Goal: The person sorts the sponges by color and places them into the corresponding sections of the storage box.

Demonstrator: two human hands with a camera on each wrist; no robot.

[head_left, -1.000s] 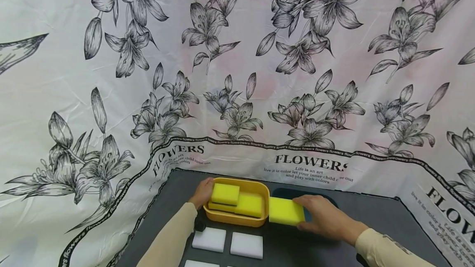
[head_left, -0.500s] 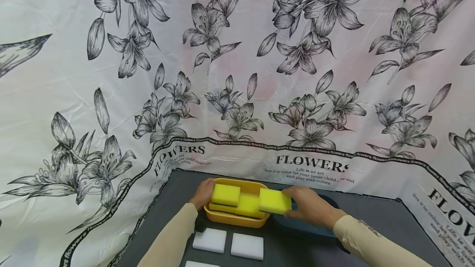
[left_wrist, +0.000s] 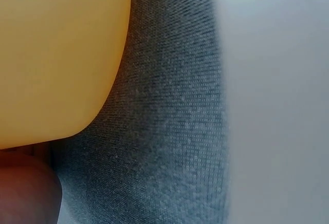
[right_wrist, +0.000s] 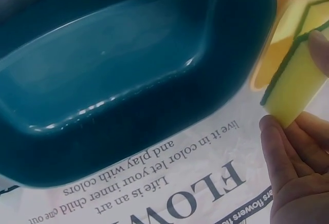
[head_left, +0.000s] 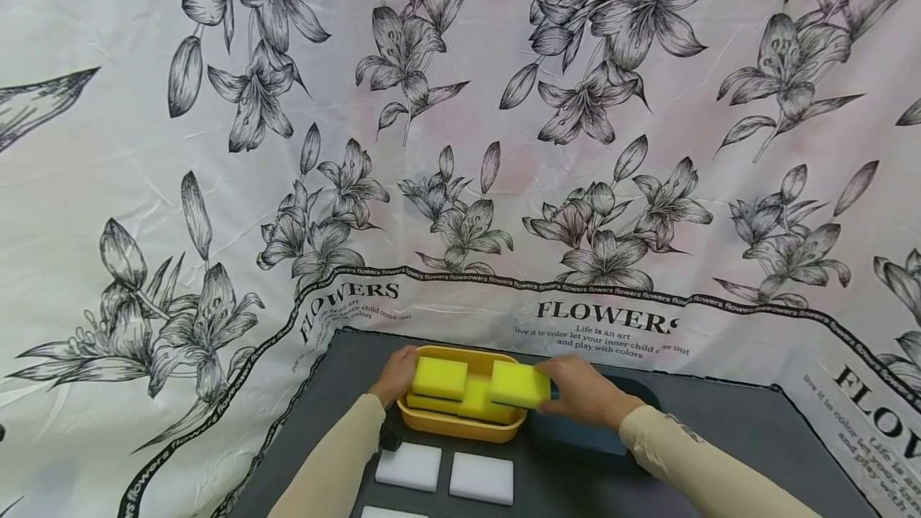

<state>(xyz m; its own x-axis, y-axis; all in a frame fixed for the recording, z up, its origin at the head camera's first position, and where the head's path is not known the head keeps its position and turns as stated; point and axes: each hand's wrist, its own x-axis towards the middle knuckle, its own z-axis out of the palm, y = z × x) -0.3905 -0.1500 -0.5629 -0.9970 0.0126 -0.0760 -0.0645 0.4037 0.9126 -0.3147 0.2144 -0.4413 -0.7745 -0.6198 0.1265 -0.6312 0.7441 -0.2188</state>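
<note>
A yellow sponge with a dark green scouring side [head_left: 520, 384] is pinched in my right hand [head_left: 583, 390], over the right end of a yellow plastic tub [head_left: 456, 426]. The right wrist view shows thumb and fingers on opposite faces of this sponge [right_wrist: 295, 88]. Inside the tub lie several more yellow sponges [head_left: 440, 378], one stacked higher at the left. My left hand [head_left: 394, 376] holds the tub's left end at the rim. In the left wrist view the tub's wall [left_wrist: 56, 54] fills the upper left, with part of a finger [left_wrist: 25, 193] below it.
A dark blue tub [right_wrist: 128, 80] stands just right of the yellow one, its visible inside bare. In front, white rectangular pads [head_left: 482, 478] lie on the dark grey tabletop [head_left: 719, 438]. A flower-printed cloth [head_left: 460, 102] hangs behind the table.
My right hand has carried its sponge leftward, from above the blue tub to over the right end of the yellow tub. The left hand has stayed on the yellow tub.
</note>
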